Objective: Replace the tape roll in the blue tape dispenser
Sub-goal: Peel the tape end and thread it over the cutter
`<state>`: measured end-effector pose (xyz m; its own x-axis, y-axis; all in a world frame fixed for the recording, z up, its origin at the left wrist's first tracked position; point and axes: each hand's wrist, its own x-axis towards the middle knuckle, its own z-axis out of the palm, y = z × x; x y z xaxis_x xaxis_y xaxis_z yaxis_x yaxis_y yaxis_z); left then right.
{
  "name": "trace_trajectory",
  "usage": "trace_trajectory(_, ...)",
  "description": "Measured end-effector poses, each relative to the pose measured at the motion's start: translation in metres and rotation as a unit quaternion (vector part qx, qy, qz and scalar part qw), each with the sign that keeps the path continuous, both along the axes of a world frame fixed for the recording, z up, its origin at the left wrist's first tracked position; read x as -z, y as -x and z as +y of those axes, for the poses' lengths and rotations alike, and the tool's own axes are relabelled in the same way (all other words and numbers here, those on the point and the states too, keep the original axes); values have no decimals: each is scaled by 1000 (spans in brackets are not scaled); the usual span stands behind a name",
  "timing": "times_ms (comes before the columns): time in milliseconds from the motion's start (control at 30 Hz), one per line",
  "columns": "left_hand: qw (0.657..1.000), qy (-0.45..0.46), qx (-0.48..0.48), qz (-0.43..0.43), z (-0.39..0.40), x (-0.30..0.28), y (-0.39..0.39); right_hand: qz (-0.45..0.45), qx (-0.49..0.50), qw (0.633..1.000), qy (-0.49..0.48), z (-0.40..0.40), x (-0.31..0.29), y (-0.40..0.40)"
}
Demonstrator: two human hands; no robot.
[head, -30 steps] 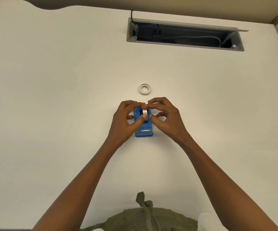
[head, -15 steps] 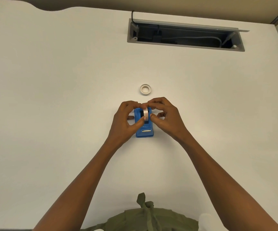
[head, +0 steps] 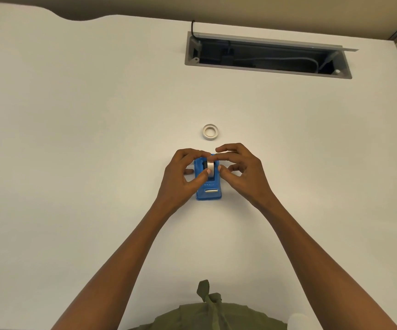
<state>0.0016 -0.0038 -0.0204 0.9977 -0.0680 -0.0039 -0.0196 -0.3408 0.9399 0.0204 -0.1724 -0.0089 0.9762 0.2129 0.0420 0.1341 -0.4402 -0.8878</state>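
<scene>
The blue tape dispenser (head: 208, 191) stands on the white desk (head: 97, 139), its cutter end toward me. A white tape roll (head: 210, 167) sits upright in its slot. My left hand (head: 183, 179) pinches the roll from the left with thumb and fingers. My right hand (head: 238, 172) holds the roll from the right, fingertips over its top. A second, thinner white tape roll (head: 210, 132) lies flat on the desk just beyond the dispenser, touched by neither hand.
An open grey cable tray (head: 267, 55) with cables inside is set into the desk at the back right. The desk's far edge curves at the upper left. Green clothing (head: 207, 315) shows at the bottom.
Both hands have stayed on the roll in the dispenser. The roll sits a little lower in the slot. The spare roll has not moved.
</scene>
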Motion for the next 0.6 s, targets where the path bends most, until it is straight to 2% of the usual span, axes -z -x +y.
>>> trace_trajectory(333, 999, 30, -1, 10, 0, 3, 0, 38, -3, 999, -8, 4, -1, -3)
trace_trajectory(600, 1000, -3, 11, -14, 0, 4, 1, 46, -5, 999, 4, 5, 1, -7)
